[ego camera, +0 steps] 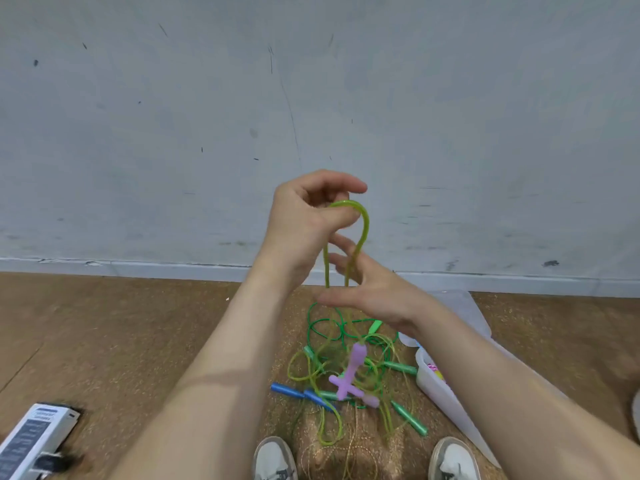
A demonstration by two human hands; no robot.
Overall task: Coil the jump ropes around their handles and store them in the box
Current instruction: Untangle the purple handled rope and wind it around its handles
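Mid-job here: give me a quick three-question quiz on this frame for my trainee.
1. True or false: the left hand pinches the top of the yellow-green rope loop.
2. What colour are the handles dangling on that rope? A blue, B purple, C green.
3. Fill in: the clear box sits to the person's ____ side.
Key: 1 true; 2 B; 3 right.

A yellow-green jump rope (365, 223) is held up doubled, its purple handles (353, 372) dangling over tangled green and blue-handled ropes (313, 396) on the floor (138, 323), beside a clear box (436, 393).
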